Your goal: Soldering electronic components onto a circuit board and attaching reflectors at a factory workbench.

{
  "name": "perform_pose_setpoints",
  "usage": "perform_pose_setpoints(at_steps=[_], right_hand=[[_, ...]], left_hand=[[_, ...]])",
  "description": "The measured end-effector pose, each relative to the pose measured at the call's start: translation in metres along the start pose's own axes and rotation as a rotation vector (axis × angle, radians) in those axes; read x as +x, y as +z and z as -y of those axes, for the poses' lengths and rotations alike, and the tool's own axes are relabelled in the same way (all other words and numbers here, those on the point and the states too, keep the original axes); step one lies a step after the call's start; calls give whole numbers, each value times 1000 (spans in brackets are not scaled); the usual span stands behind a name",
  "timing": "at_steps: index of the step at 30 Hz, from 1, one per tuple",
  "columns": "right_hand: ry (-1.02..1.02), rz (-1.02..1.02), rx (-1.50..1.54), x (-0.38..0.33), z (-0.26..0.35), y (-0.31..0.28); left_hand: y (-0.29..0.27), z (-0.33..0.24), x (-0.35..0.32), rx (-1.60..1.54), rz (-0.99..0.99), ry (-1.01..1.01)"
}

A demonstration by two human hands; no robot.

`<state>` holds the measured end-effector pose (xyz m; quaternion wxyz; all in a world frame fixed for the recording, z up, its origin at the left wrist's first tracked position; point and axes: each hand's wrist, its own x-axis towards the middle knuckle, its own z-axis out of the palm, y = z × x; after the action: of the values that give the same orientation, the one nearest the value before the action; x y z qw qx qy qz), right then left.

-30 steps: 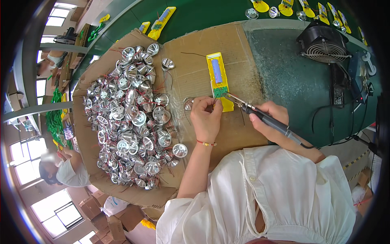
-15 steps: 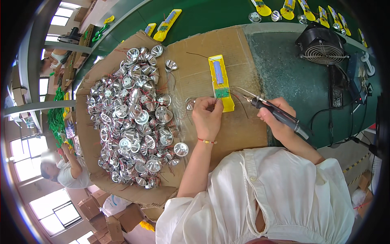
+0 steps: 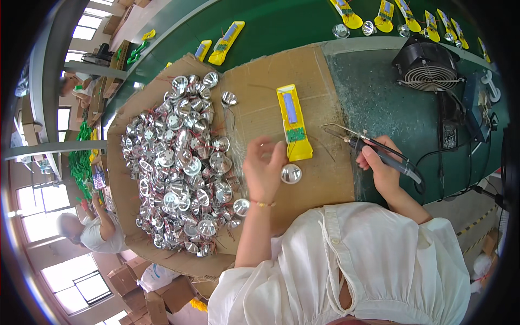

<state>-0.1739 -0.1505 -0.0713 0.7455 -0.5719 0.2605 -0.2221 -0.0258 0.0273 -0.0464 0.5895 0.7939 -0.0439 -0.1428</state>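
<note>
Presently, nearest: my white top (image 3: 379,265), along the lower edge. Left hand (image 3: 264,169): grip loose and wide, thumb parted from half-curled fingers, slightly blurred; a silver reflector (image 3: 291,174) lies just to its right. Right hand (image 3: 383,168): wrapped around the handle of a soldering iron (image 3: 394,162), bent tip pointing left, apart from the yellow housing (image 3: 299,154). That housing lies on flat cardboard (image 3: 319,189), just beyond the reflector, carrying a purple cell (image 3: 290,108) and a green board (image 3: 296,135). Leftward: heaped reflectors (image 3: 192,166) with wires in a cardboard box (image 3: 120,200). Farther right: black fan (image 3: 428,70). Far side of the green bench (image 3: 281,27): more yellow housings (image 3: 353,19). Well off, left: a co-worker (image 3: 100,235).
</note>
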Motion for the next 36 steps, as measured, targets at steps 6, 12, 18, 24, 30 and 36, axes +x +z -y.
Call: perform_pose_setpoints(at_steps=[6,12,18,24,30,36], right_hand=[[-13,-77,-55,8,-4,-22],[2,-112,-30,13,-8,-21],[29,-112,-11,15,-12,-24],[14,-106,-18,17,-11,-25],[-11,-131,2,21,-13,-21],[-33,-105,24,21,-13,-21]], left_hand=[[27,-12,43,523,388,70],[85,-49,197,490,92,379],[43,-66,295,1104,-192,681],[30,-58,280,1277,62,520],[16,-39,267,1106,-10,680],[8,-24,273,973,142,469]])
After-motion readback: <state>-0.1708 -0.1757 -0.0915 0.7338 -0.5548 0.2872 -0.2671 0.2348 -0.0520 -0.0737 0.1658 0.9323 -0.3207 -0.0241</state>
